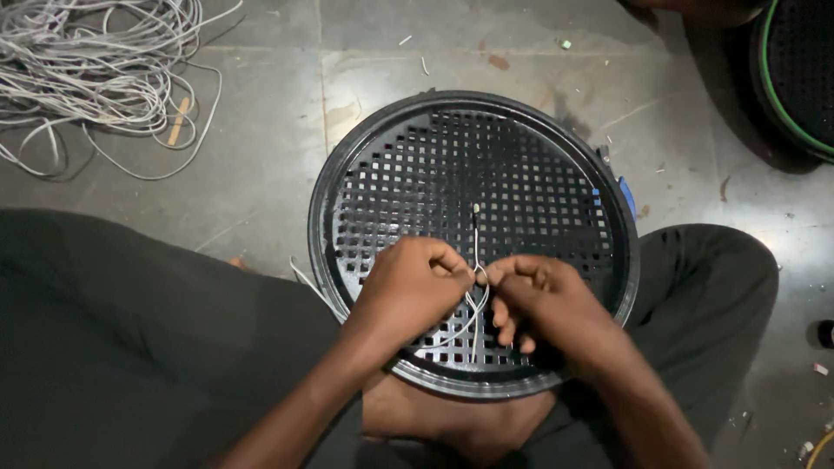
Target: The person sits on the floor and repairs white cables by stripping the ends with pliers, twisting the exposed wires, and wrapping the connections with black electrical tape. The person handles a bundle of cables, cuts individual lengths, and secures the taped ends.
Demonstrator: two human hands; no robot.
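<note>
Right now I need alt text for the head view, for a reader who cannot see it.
Seen from above, the left hand and right hand pinch a thin white wire over a round black perforated grille lying on a grey tiled floor. A tangle of white wire lies upper left; a second grille shows at upper right.

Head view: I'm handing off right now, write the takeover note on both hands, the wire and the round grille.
Left hand: closed, pinching the thin pale wire over the grille.
Right hand: closed, fingers meeting the left hand's at the same wire.
Black round grille: lies flat on the grey floor, its near edge against the person's crossed legs.
Wire: one free end sticks up above the hands; loops run across the lower mesh under the hands.
Done: a few strands laid in the near part of the mesh.
Left: most of the mesh is bare. A tangled wire pile lies far left; a second grille far right.
</note>
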